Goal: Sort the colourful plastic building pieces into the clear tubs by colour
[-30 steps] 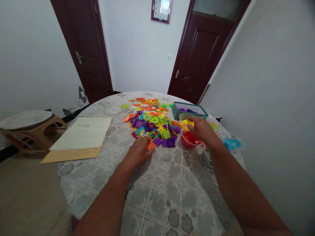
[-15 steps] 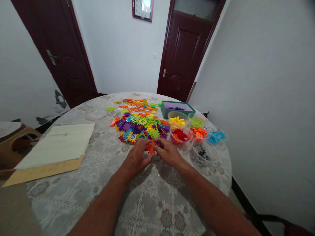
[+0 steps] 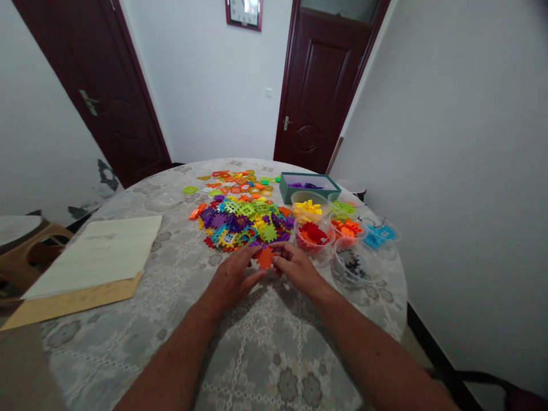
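Note:
An orange toothed gear piece [image 3: 265, 258] is held up between both hands, just in front of the big pile of plastic pieces [image 3: 244, 221]. My right hand [image 3: 296, 269] pinches its right edge between thumb and fingers. On the other side, my left hand [image 3: 234, 278] curves round the left edge, index finger above and thumb below. The gear's flat face is toward me. Purple, green, yellow, blue and red gear and connector pieces make up the pile behind my fingertips.
Right of the pile stand clear tubs of red pieces [image 3: 314, 235], yellow pieces [image 3: 308, 209], orange pieces [image 3: 346, 228], blue pieces [image 3: 379, 234] and grey pieces [image 3: 353, 264]. A green box [image 3: 286, 191] holds purple pieces. Papers [image 3: 100, 251] lie at left on the patterned tablecloth [image 3: 171, 319].
The orange gear piece has turned so that more of its flat face shows. My left fingers have shifted slightly left and opened a little; the view has tilted slightly.

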`<action>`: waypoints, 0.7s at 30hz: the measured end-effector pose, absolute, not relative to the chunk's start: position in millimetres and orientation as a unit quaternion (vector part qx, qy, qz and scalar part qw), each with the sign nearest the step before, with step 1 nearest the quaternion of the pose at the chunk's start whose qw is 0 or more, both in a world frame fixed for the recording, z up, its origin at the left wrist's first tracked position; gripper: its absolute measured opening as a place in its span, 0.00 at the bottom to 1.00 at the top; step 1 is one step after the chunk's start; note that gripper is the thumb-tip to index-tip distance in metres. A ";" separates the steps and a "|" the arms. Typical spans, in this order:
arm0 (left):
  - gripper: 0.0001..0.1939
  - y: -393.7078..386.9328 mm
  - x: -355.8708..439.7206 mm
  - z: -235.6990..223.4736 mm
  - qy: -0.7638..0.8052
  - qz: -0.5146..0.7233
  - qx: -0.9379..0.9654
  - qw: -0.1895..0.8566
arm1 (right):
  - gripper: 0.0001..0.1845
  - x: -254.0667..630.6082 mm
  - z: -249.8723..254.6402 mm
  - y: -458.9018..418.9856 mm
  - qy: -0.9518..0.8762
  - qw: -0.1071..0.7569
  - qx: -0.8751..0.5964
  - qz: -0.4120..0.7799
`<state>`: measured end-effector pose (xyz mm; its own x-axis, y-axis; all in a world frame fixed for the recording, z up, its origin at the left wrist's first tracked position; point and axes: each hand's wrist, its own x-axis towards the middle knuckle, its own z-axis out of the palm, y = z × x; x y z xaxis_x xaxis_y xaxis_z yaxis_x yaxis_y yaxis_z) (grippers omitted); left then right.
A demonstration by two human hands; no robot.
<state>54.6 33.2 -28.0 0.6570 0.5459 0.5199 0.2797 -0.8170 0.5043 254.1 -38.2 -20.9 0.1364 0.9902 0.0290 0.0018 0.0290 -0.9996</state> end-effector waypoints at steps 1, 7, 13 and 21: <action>0.26 34.1 54.4 -28.2 0.234 0.344 0.888 0.198 | 0.21 254.8 -21.9 -37.7 -0.475 0.545 -0.522 0.453; 0.22 37.6 55.4 -28.2 0.256 0.363 0.873 0.202 | 0.18 257.9 -23.6 -41.9 -0.553 0.541 -0.554 0.309; 0.16 40.0 54.3 -29.3 0.279 0.376 0.867 0.173 | 0.18 257.5 -12.7 -47.9 -0.582 0.533 -0.577 0.212; 0.12 44.2 50.9 -33.6 0.307 0.368 0.867 0.135 | 0.19 294.9 15.9 -53.1 -0.540 0.558 -0.630 -0.029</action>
<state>50.9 44.2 -33.6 0.5406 0.6320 0.5553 0.4335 -0.7750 0.4599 294.9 -53.1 15.9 0.4161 0.6472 0.6387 0.7126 0.2042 -0.6712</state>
